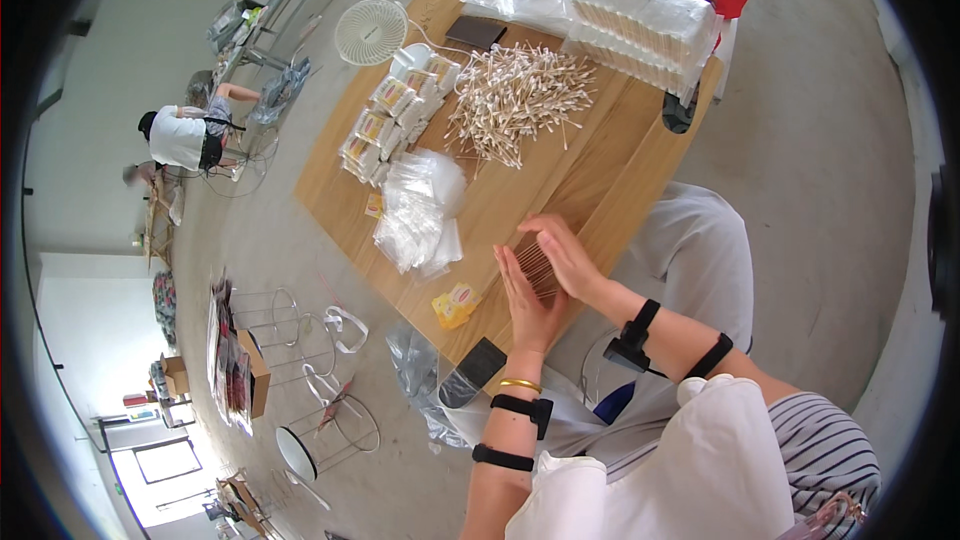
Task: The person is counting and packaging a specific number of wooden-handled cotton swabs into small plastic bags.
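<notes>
A bundle of thin brown-stick cotton swabs (537,268) is held between my two palms over the near edge of the wooden table (500,208). My left hand (530,308) presses the bundle from the left, its fingers straight and together. From the right, my right hand (566,258) cups the other side, fingertips curving over the far end. The palms hide both ends of the sticks. Left of my hands lie yellow printed paper cards (455,305). Farther off are a stack of clear plastic bags (415,220) and a large loose pile of cotton swabs (515,95).
Filled packs of swabs (385,125) are stacked at the table's left, near a white fan (371,32). Clear-wrapped bundles (640,25) stand at the far right beside a dark holder (679,112). Stool frames (320,410) lie on the floor. Another person (180,138) sits far left.
</notes>
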### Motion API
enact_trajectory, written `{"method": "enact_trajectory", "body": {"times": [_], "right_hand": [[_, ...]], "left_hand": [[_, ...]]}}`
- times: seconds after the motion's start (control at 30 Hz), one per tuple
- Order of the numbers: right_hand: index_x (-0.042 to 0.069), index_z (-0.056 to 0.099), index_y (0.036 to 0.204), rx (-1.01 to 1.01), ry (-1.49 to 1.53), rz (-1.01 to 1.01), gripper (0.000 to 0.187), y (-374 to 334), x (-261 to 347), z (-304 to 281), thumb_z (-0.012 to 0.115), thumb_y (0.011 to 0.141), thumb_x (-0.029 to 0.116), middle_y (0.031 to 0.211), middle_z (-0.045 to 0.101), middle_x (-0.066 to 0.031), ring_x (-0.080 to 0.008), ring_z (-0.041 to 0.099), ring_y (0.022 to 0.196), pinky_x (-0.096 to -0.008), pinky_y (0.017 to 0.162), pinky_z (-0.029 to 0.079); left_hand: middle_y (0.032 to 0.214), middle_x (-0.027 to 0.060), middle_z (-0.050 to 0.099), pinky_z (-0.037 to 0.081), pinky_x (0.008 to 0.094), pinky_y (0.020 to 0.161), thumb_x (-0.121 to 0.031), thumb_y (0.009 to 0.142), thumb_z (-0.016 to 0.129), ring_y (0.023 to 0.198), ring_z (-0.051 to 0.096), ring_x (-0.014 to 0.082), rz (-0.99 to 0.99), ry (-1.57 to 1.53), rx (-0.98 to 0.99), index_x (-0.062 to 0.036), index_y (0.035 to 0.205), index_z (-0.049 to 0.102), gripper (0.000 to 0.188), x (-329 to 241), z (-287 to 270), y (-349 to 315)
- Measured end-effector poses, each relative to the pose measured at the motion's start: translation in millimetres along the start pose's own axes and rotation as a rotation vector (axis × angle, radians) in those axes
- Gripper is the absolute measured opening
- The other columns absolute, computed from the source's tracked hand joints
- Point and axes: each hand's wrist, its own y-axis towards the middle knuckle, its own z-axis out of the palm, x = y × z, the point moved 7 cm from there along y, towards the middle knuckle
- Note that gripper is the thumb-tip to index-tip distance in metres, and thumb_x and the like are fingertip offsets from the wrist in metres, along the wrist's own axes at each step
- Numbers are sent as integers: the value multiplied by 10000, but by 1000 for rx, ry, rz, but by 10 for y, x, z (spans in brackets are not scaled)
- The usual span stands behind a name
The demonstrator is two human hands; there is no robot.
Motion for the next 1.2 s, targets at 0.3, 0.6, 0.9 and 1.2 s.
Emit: {"method": "enact_trajectory", "body": {"times": [0.3, 0.6, 0.9, 1.2], "right_hand": [[10, 604, 1218, -87, -25, 67, 382, 34, -63, -474, 373, 1096, 288, 1231, 568, -137, -273, 493, 1301, -364, 1086, 353], [17, 594, 1233, -58, -19, 61, 407, -43, -16, -424, 379, 1097, 334, 1251, 567, -152, -288, 492, 1296, -373, 1086, 355], [18, 573, 1253, 151, -47, 15, 438, -126, 42, 217, 349, 1102, 362, 1275, 563, -177, -326, 476, 1295, -402, 1116, 338], [17, 543, 1288, 81, -229, 8, 409, -123, 40, -311, 383, 1091, 337, 1334, 511, -210, -370, 458, 1324, -419, 1103, 365]], "left_hand": [[1620, 259, 201, 113, 550, 1238, -334, 736, 845, 1515, 190, 414, -43, 226, 105, -1, 1581, 102, 1174, -46, -12, 31], [1601, 249, 249, 114, 566, 1231, -342, 783, 791, 1514, 206, 385, -106, 327, -4, 16, 1570, 142, 1082, -26, 28, -37], [1588, 255, 265, 119, 572, 1228, -288, 787, 777, 1515, 195, 399, -103, 331, -47, 38, 1553, 176, 1026, 124, 123, 66], [1620, 263, 203, 144, 503, 1233, -319, 952, 606, 1507, 192, 421, -142, -81, -166, 27, 1567, 185, 821, 66, -175, -140]]}}
